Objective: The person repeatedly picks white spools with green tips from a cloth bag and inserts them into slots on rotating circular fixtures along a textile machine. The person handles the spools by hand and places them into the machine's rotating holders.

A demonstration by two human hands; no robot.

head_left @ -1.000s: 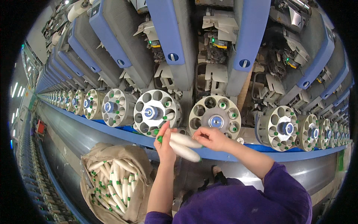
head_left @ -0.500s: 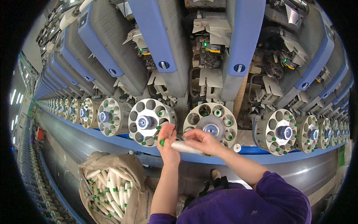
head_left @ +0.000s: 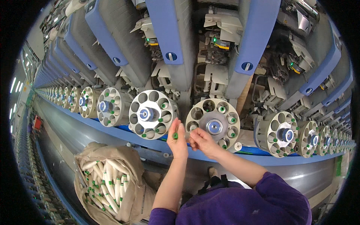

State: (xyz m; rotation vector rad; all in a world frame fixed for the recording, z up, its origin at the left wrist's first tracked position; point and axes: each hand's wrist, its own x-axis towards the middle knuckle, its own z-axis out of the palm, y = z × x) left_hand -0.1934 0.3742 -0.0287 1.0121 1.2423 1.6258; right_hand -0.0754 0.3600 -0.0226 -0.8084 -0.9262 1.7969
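Note:
My left hand (head_left: 177,140) is raised in front of the two middle round magazines, its fingers closed around a yarn bobbin. The green end of that bobbin (head_left: 175,135) pokes out at the palm; most of its body is hidden. Close beside it, my right hand (head_left: 203,142) has its thumb and fingers pinched together. What they pinch, if anything, is too small to make out. Behind the right hand stands a round magazine (head_left: 194,109) with several green-tipped bobbins in its pockets. Another magazine (head_left: 150,96), partly filled, sits behind the left hand.
A beige cloth sack (head_left: 137,165) of white bobbins with green ends (head_left: 109,183) stands at lower left. Blue and grey winding units (head_left: 165,30) line the far side, above more round magazines (head_left: 275,127). A blue rail (head_left: 247,159) runs below them.
My right hand, spread and blurred over the bobbin before, is now pinched close to my left hand. The bobbin's white body has mostly gone from sight. The view has shifted slightly.

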